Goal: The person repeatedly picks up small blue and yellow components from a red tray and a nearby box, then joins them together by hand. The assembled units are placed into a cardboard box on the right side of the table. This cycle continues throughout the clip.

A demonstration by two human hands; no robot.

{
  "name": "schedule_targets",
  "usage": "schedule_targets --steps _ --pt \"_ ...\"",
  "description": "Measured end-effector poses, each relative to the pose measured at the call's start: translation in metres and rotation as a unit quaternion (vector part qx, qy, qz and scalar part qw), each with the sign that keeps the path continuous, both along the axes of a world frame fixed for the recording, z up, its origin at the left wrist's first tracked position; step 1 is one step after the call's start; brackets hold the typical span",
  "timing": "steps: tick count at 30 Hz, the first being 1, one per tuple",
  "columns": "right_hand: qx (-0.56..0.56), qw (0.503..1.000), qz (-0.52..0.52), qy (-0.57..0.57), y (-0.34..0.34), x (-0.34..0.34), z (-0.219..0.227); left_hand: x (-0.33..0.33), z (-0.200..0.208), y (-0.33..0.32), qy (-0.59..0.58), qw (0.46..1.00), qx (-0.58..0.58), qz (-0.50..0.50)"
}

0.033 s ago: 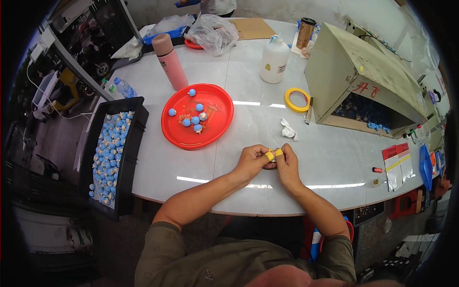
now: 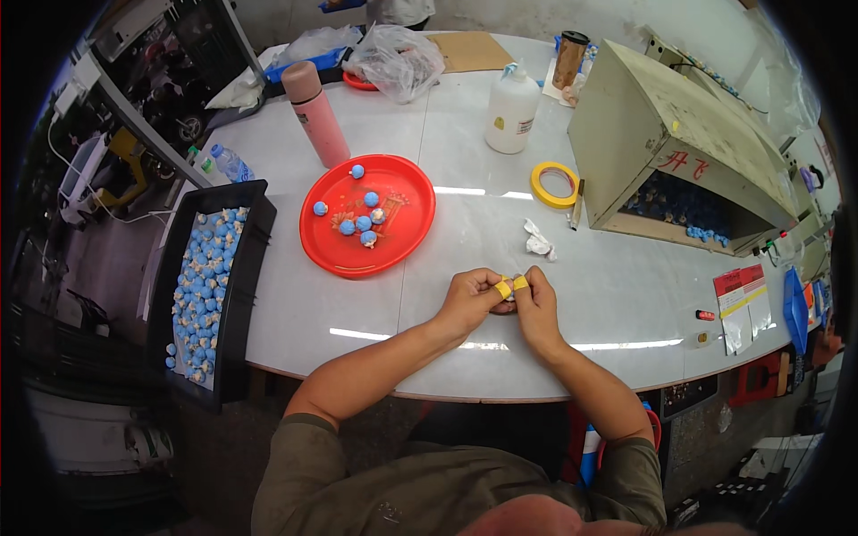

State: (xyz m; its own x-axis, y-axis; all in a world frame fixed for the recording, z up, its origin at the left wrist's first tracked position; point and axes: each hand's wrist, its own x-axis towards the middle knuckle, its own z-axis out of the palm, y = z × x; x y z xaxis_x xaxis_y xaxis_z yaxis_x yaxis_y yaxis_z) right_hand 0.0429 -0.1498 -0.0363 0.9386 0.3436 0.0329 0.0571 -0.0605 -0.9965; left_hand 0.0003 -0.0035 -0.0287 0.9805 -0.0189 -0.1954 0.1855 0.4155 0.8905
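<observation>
My left hand and my right hand meet over the front part of the table, fingers closed and thumbs pressed together. Yellow tape is wrapped round each thumb. Between the fingertips is something small that the fingers mostly hide; I cannot make out its kind. A crumpled white tissue lies just beyond my hands. To the left, a round red tray carries several small blue balls, some with pale, rough patches.
At far left a black bin holds many similar balls. A pink bottle stands behind the tray. Further right are a white squeeze bottle, a yellow tape roll, a marker and a large open-fronted box. Plastic bags lie at the back.
</observation>
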Motion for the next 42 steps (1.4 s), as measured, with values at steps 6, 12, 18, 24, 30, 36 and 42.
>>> schedule_targets --steps 6,12,18,24,30,36,42 --pt "-0.006 1.000 -0.010 0.000 0.001 0.000 0.001 0.001 -0.003 0.000 -0.004 1.000 0.004 0.002" --pt "-0.003 1.000 -0.014 -0.011 0.002 -0.002 0.002 0.000 -0.002 0.000 -0.007 1.000 0.008 0.005" --pt "-0.017 0.999 -0.029 -0.032 0.002 -0.001 -0.001 0.001 -0.001 -0.002 -0.013 1.000 0.013 0.006" --pt "0.046 0.998 -0.029 0.015 0.002 0.008 -0.001 0.004 0.001 -0.002 -0.009 0.999 0.023 0.039" --pt "0.084 0.994 0.020 0.063 0.002 0.002 0.019 0.010 0.002 0.005 -0.053 0.992 0.058 0.102" --pt "0.112 0.982 0.087 0.124 -0.012 0.017 0.028 0.010 0.007 0.011 -0.055 0.996 0.042 0.055" --pt "0.072 0.984 0.141 0.081 -0.022 0.027 0.027 0.011 0.016 0.022 -0.025 0.993 0.107 -0.043"
